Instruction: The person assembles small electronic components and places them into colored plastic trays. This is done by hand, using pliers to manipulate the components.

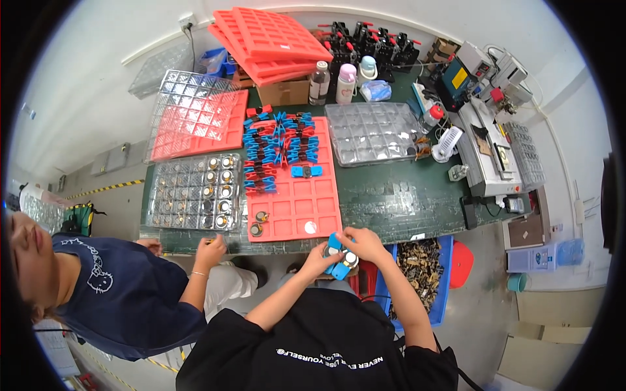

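Just off the table's front edge, my left hand (318,262) and my right hand (366,245) are both closed on a blue plastic fixture (340,271). A round part with a pale face (351,258) sits at the fixture; its exact seating is hidden by fingers. Directly beyond my hands lies a red foam tray (282,227) with square pockets. Rows of blue and red spring clamps (264,148) cover its far half, and a similar blue fixture (306,171) lies nearer. Small round parts (256,229) and a white disc (310,227) rest in the near pockets.
A co-worker (130,287) sits at left by a transparent tray of round parts (195,192). Stacked red trays (274,42), bottles (319,83) and a transparent blister tray (372,133) stand farther back. Machines (486,146) occupy the right. A blue bin (445,280) of small parts sits below the edge.
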`<act>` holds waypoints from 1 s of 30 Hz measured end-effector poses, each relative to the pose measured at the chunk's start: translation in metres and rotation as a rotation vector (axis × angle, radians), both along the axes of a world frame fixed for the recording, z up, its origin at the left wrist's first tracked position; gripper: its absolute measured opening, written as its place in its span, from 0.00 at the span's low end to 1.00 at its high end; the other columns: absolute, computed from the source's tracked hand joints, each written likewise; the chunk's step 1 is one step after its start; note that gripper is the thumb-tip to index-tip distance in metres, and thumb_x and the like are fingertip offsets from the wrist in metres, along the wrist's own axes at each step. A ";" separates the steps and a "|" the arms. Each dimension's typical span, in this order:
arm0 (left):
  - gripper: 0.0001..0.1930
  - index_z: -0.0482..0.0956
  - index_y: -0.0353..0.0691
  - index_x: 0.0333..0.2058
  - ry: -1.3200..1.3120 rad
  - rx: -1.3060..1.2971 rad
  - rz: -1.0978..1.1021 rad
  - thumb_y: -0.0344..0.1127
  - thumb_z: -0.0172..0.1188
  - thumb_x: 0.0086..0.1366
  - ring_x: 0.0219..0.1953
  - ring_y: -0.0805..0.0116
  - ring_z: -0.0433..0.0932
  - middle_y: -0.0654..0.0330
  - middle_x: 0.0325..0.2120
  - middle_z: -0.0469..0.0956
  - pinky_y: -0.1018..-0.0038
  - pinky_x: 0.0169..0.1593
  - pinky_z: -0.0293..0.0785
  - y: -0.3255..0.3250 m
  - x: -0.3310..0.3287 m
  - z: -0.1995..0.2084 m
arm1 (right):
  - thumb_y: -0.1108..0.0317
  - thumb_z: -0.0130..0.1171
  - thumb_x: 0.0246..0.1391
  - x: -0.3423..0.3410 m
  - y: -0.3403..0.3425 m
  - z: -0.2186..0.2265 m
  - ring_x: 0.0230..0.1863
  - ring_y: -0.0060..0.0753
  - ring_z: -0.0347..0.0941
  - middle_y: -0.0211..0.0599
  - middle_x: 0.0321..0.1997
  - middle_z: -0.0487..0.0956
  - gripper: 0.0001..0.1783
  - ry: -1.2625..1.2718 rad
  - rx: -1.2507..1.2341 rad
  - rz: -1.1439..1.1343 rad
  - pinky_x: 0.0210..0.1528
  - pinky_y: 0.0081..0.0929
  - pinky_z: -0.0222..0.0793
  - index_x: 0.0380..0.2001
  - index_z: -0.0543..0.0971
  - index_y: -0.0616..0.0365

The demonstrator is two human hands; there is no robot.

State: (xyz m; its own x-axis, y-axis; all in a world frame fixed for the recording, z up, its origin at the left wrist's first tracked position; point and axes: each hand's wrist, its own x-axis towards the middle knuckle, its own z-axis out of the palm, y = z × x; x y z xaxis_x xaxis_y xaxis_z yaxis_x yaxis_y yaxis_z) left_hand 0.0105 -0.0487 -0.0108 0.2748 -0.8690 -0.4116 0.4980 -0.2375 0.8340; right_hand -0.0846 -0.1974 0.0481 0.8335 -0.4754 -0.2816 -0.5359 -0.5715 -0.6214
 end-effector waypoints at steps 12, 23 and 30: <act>0.27 0.72 0.34 0.48 -0.110 0.015 -0.373 0.36 0.70 0.51 0.43 0.74 0.73 0.62 0.40 0.76 0.76 0.49 0.68 0.034 0.010 0.006 | 0.41 0.46 0.55 -0.011 0.036 0.001 0.26 0.52 0.73 0.46 0.18 0.74 0.29 0.004 -0.036 0.178 0.28 0.43 0.66 0.17 0.76 0.57; 0.16 0.78 0.34 0.43 0.212 0.227 -0.010 0.34 0.64 0.57 0.35 0.77 0.76 0.62 0.35 0.79 0.79 0.41 0.71 0.037 -0.002 -0.015 | 0.45 0.48 0.56 -0.063 0.050 -0.046 0.30 0.50 0.74 0.43 0.26 0.76 0.23 -0.088 -0.254 -0.282 0.27 0.42 0.67 0.30 0.72 0.57; 0.14 0.79 0.34 0.40 0.118 0.202 0.332 0.34 0.64 0.57 0.33 0.79 0.73 0.66 0.31 0.78 0.79 0.39 0.69 0.018 0.000 -0.021 | 0.55 0.45 0.62 -0.058 0.064 -0.100 0.33 0.38 0.70 0.44 0.35 0.72 0.21 -0.462 0.084 -0.491 0.37 0.35 0.68 0.48 0.66 0.62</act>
